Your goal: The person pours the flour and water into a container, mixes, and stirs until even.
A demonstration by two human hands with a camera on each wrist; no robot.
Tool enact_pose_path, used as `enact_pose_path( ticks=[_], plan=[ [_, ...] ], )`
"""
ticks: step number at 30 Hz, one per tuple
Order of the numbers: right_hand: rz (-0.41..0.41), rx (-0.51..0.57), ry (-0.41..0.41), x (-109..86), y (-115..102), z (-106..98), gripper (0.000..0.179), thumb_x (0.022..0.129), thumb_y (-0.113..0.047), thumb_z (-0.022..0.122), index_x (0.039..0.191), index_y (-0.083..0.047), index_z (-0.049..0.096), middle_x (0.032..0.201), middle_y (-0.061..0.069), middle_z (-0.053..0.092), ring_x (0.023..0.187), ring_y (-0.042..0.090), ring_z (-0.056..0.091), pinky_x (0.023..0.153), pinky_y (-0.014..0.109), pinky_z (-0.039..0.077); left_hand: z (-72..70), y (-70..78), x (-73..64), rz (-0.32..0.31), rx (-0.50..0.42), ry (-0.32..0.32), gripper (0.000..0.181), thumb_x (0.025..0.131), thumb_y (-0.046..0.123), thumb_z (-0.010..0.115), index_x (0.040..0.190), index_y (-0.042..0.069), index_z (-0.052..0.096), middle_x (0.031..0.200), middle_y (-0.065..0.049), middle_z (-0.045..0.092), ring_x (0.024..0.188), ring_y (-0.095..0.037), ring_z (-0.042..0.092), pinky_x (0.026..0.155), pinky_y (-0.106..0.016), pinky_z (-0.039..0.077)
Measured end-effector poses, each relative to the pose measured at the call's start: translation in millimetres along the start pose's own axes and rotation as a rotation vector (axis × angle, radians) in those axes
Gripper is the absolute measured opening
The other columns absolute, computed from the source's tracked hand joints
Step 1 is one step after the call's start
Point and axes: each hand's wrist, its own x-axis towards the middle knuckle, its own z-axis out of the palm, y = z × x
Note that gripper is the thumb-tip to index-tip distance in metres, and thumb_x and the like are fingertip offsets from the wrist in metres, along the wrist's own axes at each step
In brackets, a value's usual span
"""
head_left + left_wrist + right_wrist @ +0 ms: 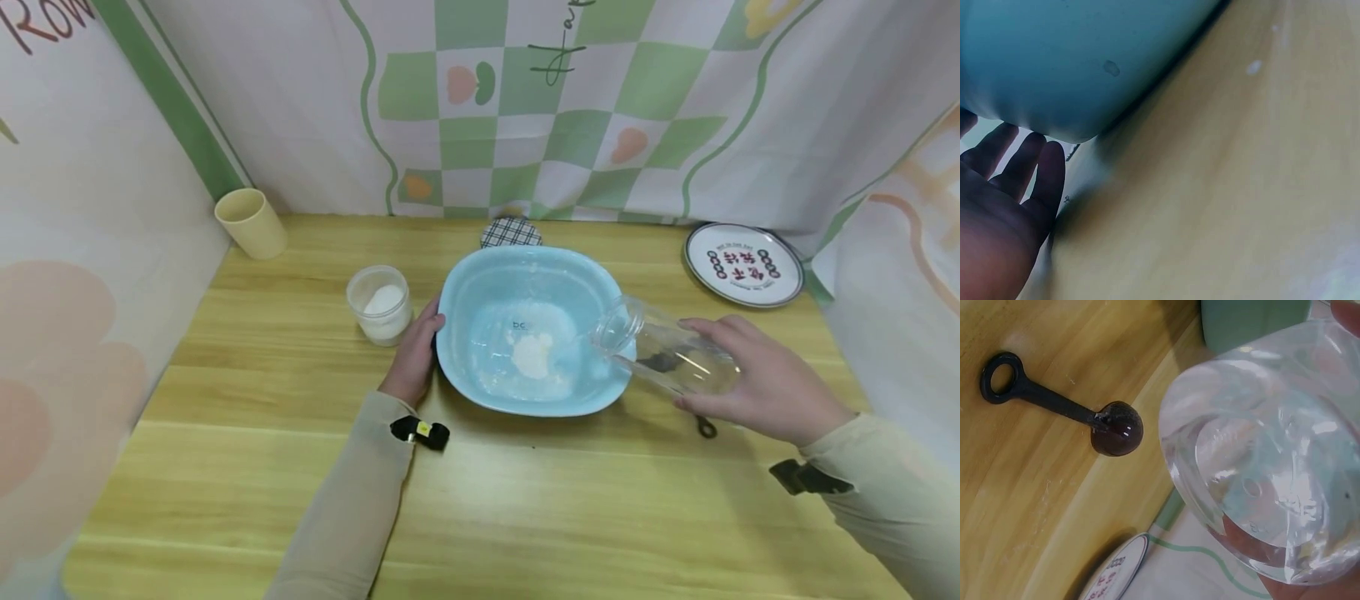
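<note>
Steady the basin, tip the jar low and slow

Nearest, on the bare front stretch of the tabletop [525,517], nothing crowds the wrists, so the forearms have room to turn. The left hand [415,354] lies against the near-left side of the basin, fingers fairly straight and touching the wall; light, even pressure there should stop it sliding. The right hand [780,392] is wrapped round a clear jar [652,333], which leans leftward with its mouth over the basin's right rim. Best to turn from the wrist and bring that mouth a little further inside, so drips fall within. How much the jar holds, I cannot tell.

Below the jar, on the tabletop, lies a black scoop [1082,412]; the elbow and the jar's base should clear it.

In the middle stands the light blue basin [465,350], with a white patch [532,357] (powder, by the look of it) on its floor. A thin stream aimed beside that patch would likely splash less than one dropped straight on it.

Left of the basin, a tub [384,330] of white powder stands close to the left hand, so spare it any nudge. Further off are the plate [738,287], the checked round piece [512,232] and the yellow cup [262,229].
</note>
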Motion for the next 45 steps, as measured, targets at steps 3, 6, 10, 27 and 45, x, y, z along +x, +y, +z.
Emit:
enact_pose_path(
  ticks=[3,6,10,27,45],
  plan=[
    [0.007,0.041,0.028,0.4,-2,4,0.095,0.066,-0.042,0.093,0.143,-0.007,0.050,0.120,0.013,0.058,0.098,0.033,0.059,0.075,0.059,0.051,-0.1,1.1,-0.7,-0.002,0.006,-0.002,0.056,0.103,0.027,0.035,0.159,0.017,0.031,0.161,0.006,0.033,0.149,-0.011,0.025,0.122,-0.032,0.019],
    [0.029,0.107,0.074,0.8,-3,11,0.093,0.065,-0.036,0.095,0.142,-0.008,0.052,0.121,0.012,0.059,0.095,0.029,0.058,0.072,0.048,0.052,-0.2,1.4,-0.1,-0.008,0.010,0.005,0.056,0.103,0.026,0.035,0.158,0.017,0.031,0.161,0.006,0.033,0.149,-0.011,0.026,0.122,-0.031,0.020],
    [0.078,0.226,0.154,0.0,-3,22,0.092,0.063,-0.025,0.098,0.140,-0.005,0.052,0.120,0.011,0.059,0.092,0.015,0.054,0.070,0.023,0.049,0.0,0.9,2.7,-0.013,0.009,0.007,0.055,0.104,0.027,0.036,0.158,0.017,0.032,0.161,0.006,0.033,0.149,-0.011,0.025,0.123,-0.032,0.019],
    [0.247,0.482,0.375,8.2,14,42,0.090,0.067,-0.005,0.093,0.145,-0.015,0.049,0.125,-0.009,0.054,0.109,0.003,0.051,0.086,0.007,0.040,0.4,-2.8,1.7,-0.010,-0.011,0.007,0.055,0.103,0.026,0.037,0.158,0.017,0.033,0.161,0.006,0.033,0.149,-0.011,0.026,0.122,-0.032,0.019],
    [-0.089,-0.073,0.205,4.4,3,15,0.097,0.055,-0.031,0.095,0.141,-0.009,0.056,0.111,0.013,0.058,0.080,0.027,0.058,0.055,0.041,0.047,-1.9,-0.8,2.0,-0.002,-0.009,0.012,0.057,0.102,0.026,0.037,0.158,0.016,0.033,0.161,0.006,0.034,0.148,-0.010,0.026,0.122,-0.031,0.020]
  ],
)
